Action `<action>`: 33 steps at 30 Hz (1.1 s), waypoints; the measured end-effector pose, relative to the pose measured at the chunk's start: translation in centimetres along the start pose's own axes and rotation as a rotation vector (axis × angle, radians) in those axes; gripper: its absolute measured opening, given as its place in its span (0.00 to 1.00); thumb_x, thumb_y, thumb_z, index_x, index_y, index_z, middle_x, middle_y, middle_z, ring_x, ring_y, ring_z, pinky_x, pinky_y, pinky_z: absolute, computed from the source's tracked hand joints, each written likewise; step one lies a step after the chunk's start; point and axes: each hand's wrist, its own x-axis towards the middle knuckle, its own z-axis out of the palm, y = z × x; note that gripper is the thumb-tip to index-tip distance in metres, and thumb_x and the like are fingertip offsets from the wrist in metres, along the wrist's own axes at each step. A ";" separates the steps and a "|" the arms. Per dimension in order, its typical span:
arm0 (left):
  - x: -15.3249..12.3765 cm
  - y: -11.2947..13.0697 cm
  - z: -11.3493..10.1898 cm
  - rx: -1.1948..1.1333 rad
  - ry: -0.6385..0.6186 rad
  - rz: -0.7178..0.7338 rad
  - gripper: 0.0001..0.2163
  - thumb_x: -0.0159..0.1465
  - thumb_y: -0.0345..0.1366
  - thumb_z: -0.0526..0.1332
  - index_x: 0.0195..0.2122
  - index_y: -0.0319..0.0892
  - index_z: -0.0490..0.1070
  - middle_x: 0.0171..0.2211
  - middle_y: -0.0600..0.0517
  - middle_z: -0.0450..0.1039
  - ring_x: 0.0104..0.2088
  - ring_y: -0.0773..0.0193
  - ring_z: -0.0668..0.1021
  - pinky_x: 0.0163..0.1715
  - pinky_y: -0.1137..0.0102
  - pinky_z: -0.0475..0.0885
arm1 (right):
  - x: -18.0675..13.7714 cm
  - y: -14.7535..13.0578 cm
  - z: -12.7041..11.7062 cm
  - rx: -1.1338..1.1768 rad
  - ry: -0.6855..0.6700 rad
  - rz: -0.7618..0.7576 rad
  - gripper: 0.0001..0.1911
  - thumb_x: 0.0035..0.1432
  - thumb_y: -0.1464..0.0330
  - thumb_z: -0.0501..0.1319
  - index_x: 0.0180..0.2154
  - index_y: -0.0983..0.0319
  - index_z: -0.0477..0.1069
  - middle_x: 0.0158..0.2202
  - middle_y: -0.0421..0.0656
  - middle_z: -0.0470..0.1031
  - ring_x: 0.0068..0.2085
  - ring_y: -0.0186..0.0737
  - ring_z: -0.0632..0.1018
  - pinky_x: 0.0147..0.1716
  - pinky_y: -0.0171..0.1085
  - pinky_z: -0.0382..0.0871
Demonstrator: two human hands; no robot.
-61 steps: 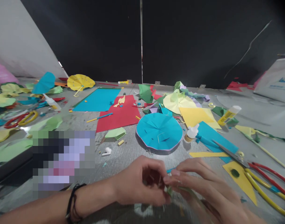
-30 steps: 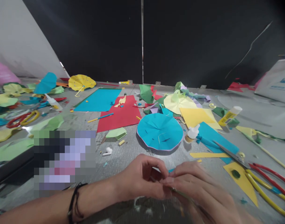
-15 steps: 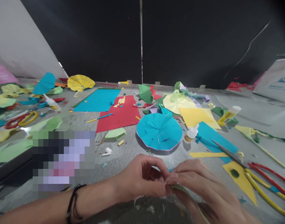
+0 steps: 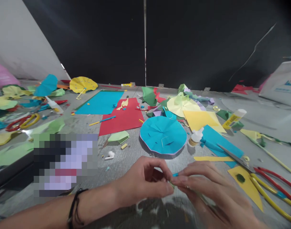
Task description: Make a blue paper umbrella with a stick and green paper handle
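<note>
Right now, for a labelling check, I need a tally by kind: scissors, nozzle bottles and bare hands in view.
Scissors: 2 (left pair, right pair)
Nozzle bottles: 2 (left bottle, right bottle)
Hands: 2 (left hand, right hand)
Total: 6

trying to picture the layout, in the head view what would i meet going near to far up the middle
Nearest first: the left hand and right hand, about level with each other → the round blue pleated paper → the pale yellow pleated paper → the dark wall.
</note>
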 end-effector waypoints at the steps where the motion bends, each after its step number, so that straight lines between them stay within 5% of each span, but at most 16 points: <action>1: 0.0 0.1 0.1 -0.022 0.006 0.011 0.18 0.50 0.41 0.79 0.31 0.39 0.73 0.24 0.59 0.67 0.22 0.75 0.64 0.21 0.76 0.58 | 0.0 0.0 0.1 0.000 0.000 0.005 0.21 0.59 0.85 0.62 0.51 0.63 0.75 0.40 0.44 0.84 0.44 0.39 0.83 0.43 0.35 0.80; 8: -0.1 0.0 0.5 -0.050 0.013 -0.031 0.20 0.53 0.48 0.78 0.33 0.40 0.74 0.20 0.61 0.64 0.17 0.76 0.61 0.16 0.75 0.52 | 0.0 -0.1 1.4 0.065 0.108 0.034 0.19 0.60 0.84 0.64 0.50 0.62 0.74 0.38 0.43 0.84 0.40 0.40 0.83 0.39 0.36 0.82; 23: 0.4 -0.8 -0.8 -0.096 -0.080 -0.049 0.21 0.44 0.40 0.82 0.33 0.40 0.75 0.27 0.56 0.71 0.25 0.71 0.70 0.23 0.76 0.63 | -0.2 -0.3 0.9 0.075 -0.005 0.037 0.19 0.62 0.83 0.63 0.52 0.62 0.75 0.40 0.45 0.85 0.43 0.41 0.84 0.43 0.37 0.83; 33: -0.1 0.1 -0.4 -0.012 -0.017 -0.014 0.17 0.55 0.48 0.74 0.32 0.39 0.76 0.24 0.57 0.67 0.17 0.76 0.62 0.17 0.74 0.58 | -0.3 -0.2 0.8 0.058 0.019 0.044 0.20 0.61 0.84 0.62 0.52 0.63 0.75 0.40 0.45 0.84 0.43 0.41 0.83 0.42 0.36 0.83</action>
